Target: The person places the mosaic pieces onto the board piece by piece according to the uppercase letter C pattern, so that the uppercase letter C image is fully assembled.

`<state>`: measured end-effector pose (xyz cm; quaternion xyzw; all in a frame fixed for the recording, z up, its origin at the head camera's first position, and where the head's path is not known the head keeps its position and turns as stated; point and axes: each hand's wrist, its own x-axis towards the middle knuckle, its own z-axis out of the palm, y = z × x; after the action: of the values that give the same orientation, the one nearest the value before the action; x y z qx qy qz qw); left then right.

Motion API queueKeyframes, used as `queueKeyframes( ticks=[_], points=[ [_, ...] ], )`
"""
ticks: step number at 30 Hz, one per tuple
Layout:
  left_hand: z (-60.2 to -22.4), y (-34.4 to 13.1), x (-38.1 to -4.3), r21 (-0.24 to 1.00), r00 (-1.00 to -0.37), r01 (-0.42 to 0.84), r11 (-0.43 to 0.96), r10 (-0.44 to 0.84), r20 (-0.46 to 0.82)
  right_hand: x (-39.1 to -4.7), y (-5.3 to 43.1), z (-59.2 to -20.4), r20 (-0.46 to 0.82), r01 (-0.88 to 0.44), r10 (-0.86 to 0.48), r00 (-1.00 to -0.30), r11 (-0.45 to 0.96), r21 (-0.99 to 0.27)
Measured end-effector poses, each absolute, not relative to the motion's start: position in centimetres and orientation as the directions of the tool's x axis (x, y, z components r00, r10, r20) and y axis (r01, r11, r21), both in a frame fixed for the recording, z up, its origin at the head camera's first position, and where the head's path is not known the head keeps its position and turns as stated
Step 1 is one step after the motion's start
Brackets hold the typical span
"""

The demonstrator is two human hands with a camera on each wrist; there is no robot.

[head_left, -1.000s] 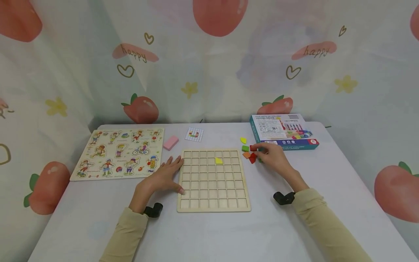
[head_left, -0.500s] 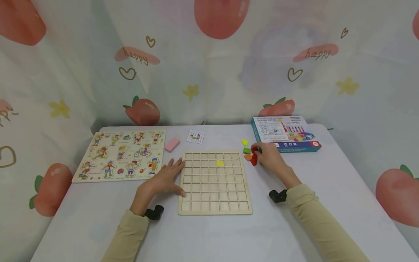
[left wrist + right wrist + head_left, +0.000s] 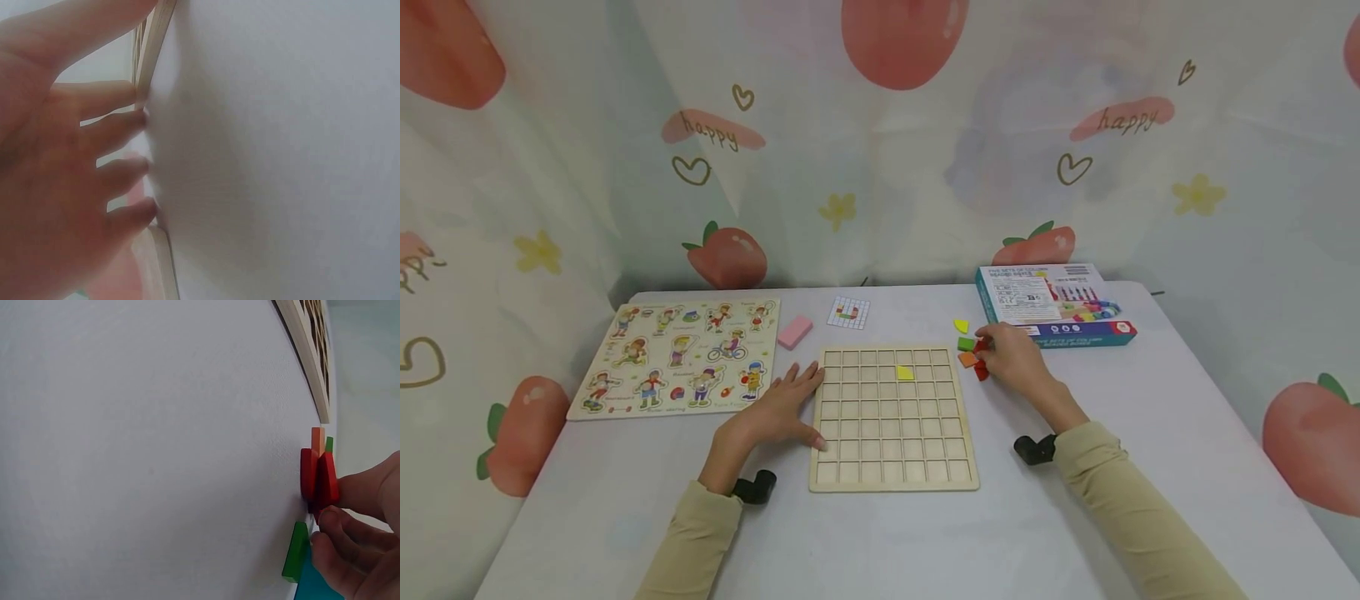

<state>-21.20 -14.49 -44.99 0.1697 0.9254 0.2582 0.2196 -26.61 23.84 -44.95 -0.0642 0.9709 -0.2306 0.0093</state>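
A wooden grid board (image 3: 895,487) lies mid-table, one yellow rounded piece (image 3: 905,373) in a cell of its upper part. Along the board's left edge rests my left hand (image 3: 775,408), thumb and fingers spread. In the left wrist view its fingers (image 3: 125,128) are nearly straight. My right hand (image 3: 1017,358) is over the loose pieces beyond the board's upper right and pinches a red block (image 3: 327,480) between thumb and fingertips. Close by are another red piece (image 3: 307,474), an orange piece (image 3: 967,359), a green block (image 3: 966,343) and a yellow piece (image 3: 961,326). A second green block (image 3: 295,553) shows nearest the right wrist camera.
At the left lies a picture puzzle board (image 3: 677,358) of sporting figures. A pink block (image 3: 794,332) and a small pattern card (image 3: 848,312) sit behind the grid board. A printed cardboard box (image 3: 1052,300) stands at the back right, just beyond the right hand.
My right hand has shifted slightly left, and the red block at its fingertips has moved a little with it. The left hand stays at the board's edge.
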Motion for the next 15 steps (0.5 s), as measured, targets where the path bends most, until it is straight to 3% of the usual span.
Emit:
queueKeyframes(
  ticks=[6, 15],
  points=[
    [-45.03, -14.5, -21.18, 0.541, -0.84, 0.21, 0.814, 0.434, -0.327, -26.44, 23.73, -45.12, 0.002, -0.108, -0.119, -0.993, 0.891, -0.442],
    [-45.04, -14.59, -21.1, 0.551, -0.842, 0.214, 0.807, 0.438, -0.315, -26.12, 24.3, -45.66, 0.044, -0.141, -0.14, -0.989, 0.823, -0.551]
  ],
)
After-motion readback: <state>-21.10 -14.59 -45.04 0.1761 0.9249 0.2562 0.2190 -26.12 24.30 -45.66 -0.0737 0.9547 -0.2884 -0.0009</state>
